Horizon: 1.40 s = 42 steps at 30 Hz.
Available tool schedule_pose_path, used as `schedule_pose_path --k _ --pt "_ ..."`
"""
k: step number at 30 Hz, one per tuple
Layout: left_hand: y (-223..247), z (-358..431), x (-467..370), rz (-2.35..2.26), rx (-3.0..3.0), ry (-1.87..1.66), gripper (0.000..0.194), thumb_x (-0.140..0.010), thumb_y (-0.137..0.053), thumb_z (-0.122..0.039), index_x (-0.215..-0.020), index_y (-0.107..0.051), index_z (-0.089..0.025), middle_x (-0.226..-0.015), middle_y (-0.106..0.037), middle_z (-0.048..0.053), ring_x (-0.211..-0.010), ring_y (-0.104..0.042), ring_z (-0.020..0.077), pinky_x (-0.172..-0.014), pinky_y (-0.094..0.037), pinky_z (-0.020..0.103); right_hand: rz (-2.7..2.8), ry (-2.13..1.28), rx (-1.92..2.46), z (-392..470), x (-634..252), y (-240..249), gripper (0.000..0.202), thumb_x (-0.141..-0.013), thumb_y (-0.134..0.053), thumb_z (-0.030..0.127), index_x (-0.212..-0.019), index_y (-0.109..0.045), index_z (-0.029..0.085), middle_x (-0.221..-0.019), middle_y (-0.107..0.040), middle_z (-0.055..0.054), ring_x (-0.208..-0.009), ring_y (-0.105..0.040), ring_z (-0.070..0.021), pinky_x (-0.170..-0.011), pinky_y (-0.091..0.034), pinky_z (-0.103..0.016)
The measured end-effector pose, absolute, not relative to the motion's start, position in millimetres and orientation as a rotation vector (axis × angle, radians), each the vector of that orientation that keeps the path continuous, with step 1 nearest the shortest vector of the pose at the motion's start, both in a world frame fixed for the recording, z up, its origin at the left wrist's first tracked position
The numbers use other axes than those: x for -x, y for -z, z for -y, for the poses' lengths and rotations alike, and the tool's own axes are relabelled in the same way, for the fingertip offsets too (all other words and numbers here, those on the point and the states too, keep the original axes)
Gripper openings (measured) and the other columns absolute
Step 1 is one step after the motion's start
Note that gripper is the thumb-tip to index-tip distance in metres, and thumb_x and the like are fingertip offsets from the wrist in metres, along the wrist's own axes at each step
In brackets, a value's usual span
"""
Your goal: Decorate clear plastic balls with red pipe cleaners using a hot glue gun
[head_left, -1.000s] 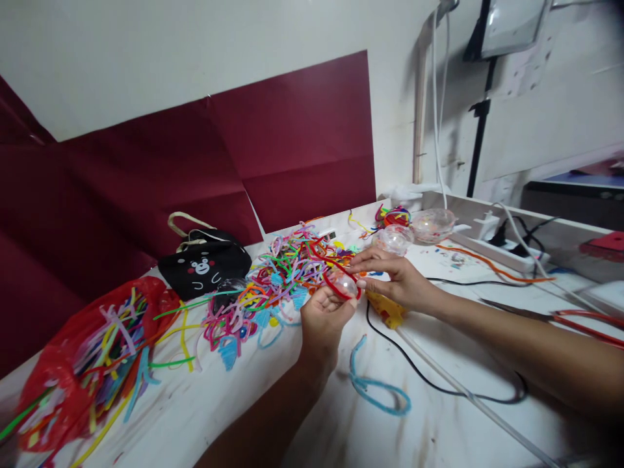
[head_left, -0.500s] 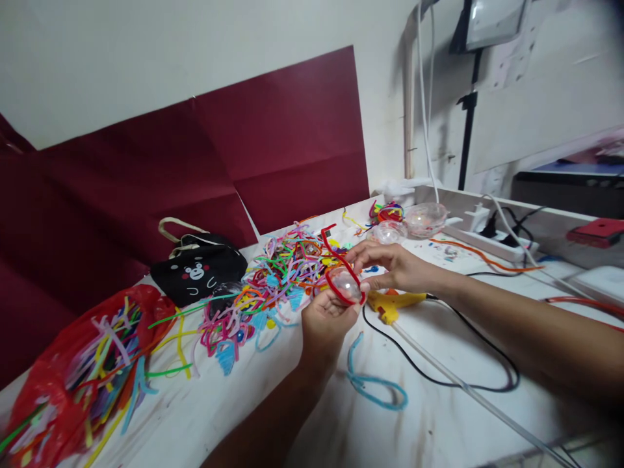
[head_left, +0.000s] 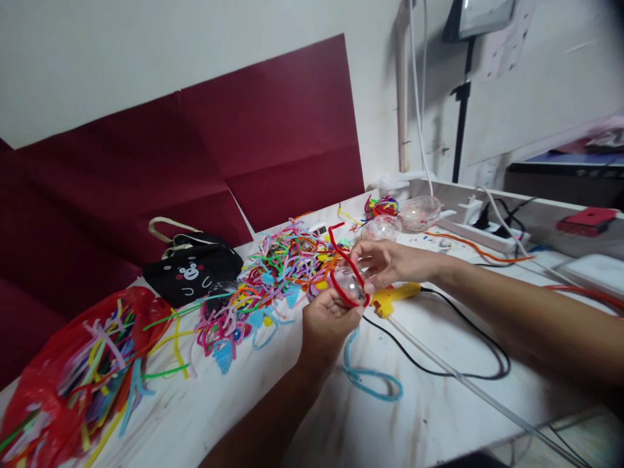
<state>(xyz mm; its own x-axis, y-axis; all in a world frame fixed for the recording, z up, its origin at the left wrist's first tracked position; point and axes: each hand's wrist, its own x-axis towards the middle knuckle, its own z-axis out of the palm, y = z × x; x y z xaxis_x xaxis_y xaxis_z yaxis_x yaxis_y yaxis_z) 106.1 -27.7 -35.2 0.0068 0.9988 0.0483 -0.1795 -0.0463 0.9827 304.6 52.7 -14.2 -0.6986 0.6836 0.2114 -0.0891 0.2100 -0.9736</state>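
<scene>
My left hand (head_left: 329, 325) is closed around the lower side of a small clear plastic ball (head_left: 349, 281). A red pipe cleaner (head_left: 341, 250) runs around the ball, and its bent free end sticks up above it. At the ball's right side my right hand (head_left: 390, 263) is closed, thumb and fingers pinching the red pipe cleaner; its exact grip is partly hidden. Just right of the hands lies a yellow glue gun (head_left: 397, 296) with a long clear glue stick (head_left: 453, 370). A looped blue pipe cleaner (head_left: 375, 376) lies below them.
A heap of colourful pipe cleaners (head_left: 273, 279) spreads behind my left hand. A red plastic bag (head_left: 34, 390) of pipe cleaners and a black pouch (head_left: 195, 266) stand left. Clear plastic domes (head_left: 420, 213) and a power strip (head_left: 478, 234) are at the back right.
The whole view has shifted slightly. Both hands keep nearly the same hold on the ball and red pipe cleaner, with the free end a little more upright.
</scene>
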Motion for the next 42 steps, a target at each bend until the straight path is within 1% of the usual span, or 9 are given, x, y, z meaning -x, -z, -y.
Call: schedule_pose_path --k 6,12,16,18,22,28,32,39,42 --pt "31 31 -107 -1.035 -1.106 -1.299 0.028 -0.050 -0.089 -0.018 -0.068 -0.068 -0.018 -0.067 -0.074 0.002 -0.066 -0.068 0.0142 -0.072 -0.055 0.027 1.835 -1.604 0.530 -53 -304 16 0.048 -0.068 -0.094 0.019 -0.102 -0.060 0.024 -0.096 -0.070 0.004 -0.086 -0.069 -0.0138 -0.075 -0.058 -0.027" --pt "33 30 -104 -1.035 -1.114 -1.314 0.028 -0.052 -0.089 -0.019 -0.069 -0.067 -0.018 -0.069 -0.073 0.001 -0.068 -0.068 0.0143 -0.072 -0.054 0.027 1.831 -1.519 0.531 -55 -301 20 0.047 -0.067 -0.094 0.020 -0.099 -0.060 0.024 -0.097 -0.069 0.003 -0.088 -0.069 -0.0151 -0.077 -0.059 -0.029" --pt "37 27 -101 -1.007 -1.116 -1.305 0.029 -0.053 -0.089 -0.022 -0.071 -0.067 -0.018 -0.071 -0.072 0.000 -0.066 -0.066 0.0139 -0.066 -0.052 0.025 1.808 -1.508 0.525 -57 -298 23 0.047 -0.068 -0.094 0.022 -0.100 -0.059 0.023 -0.095 -0.070 0.002 -0.087 -0.070 -0.0156 -0.081 -0.060 -0.032" --pt "37 26 -101 -0.997 -1.114 -1.309 0.030 -0.053 -0.090 -0.022 -0.072 -0.067 -0.018 -0.071 -0.072 0.000 -0.067 -0.066 0.0139 -0.067 -0.052 0.026 1.782 -1.508 0.538 -57 -297 25 0.047 -0.068 -0.093 0.022 -0.102 -0.060 0.024 -0.096 -0.071 0.002 -0.088 -0.071 -0.0162 -0.082 -0.060 -0.033" --pt "37 25 -99 -0.966 -1.116 -1.307 0.030 -0.054 -0.091 -0.020 -0.075 -0.069 -0.018 -0.072 -0.072 0.000 -0.071 -0.066 0.0136 -0.076 -0.052 0.027 1.720 -1.511 0.590 -58 -295 28 0.049 -0.064 -0.094 0.021 -0.101 -0.062 0.023 -0.093 -0.071 0.003 -0.085 -0.070 -0.0155 -0.077 -0.060 -0.031" --pt "38 24 -96 -0.910 -1.106 -1.271 0.031 -0.057 -0.092 -0.019 -0.081 -0.072 -0.017 -0.079 -0.075 0.001 -0.077 -0.067 0.0139 -0.082 -0.052 0.028 1.610 -1.602 0.631 -56 -293 26 0.050 -0.058 -0.094 0.017 -0.096 -0.063 0.022 -0.086 -0.070 0.006 -0.071 -0.066 -0.0106 -0.067 -0.055 -0.023" --pt "39 23 -95 -0.915 -1.099 -1.267 0.034 -0.057 -0.094 -0.017 -0.084 -0.073 -0.016 -0.082 -0.076 0.003 -0.080 -0.068 0.0153 -0.084 -0.052 0.029 1.605 -1.590 0.646 -56 -293 25 0.048 -0.057 -0.094 0.016 -0.095 -0.064 0.022 -0.083 -0.070 0.006 -0.069 -0.065 -0.0109 -0.063 -0.054 -0.022" --pt "39 22 -94 -0.882 -1.087 -1.252 0.030 -0.063 -0.094 -0.026 -0.082 -0.074 -0.017 -0.077 -0.072 0.001 -0.071 -0.066 0.0143 -0.077 -0.054 0.030 1.612 -1.604 0.664 -58 -294 27 0.047 -0.059 -0.096 0.020 -0.094 -0.065 0.022 -0.087 -0.071 0.004 -0.072 -0.067 -0.0121 -0.063 -0.055 -0.023" --pt "39 21 -95 -0.884 -1.062 -1.253 0.033 -0.061 -0.096 -0.028 -0.082 -0.074 -0.016 -0.078 -0.073 0.002 -0.071 -0.066 0.0142 -0.076 -0.055 0.030 1.619 -1.609 0.675 -57 -294 28 0.045 -0.062 -0.096 0.024 -0.094 -0.065 0.022 -0.090 -0.071 0.003 -0.073 -0.068 -0.0125 -0.066 -0.056 -0.024"
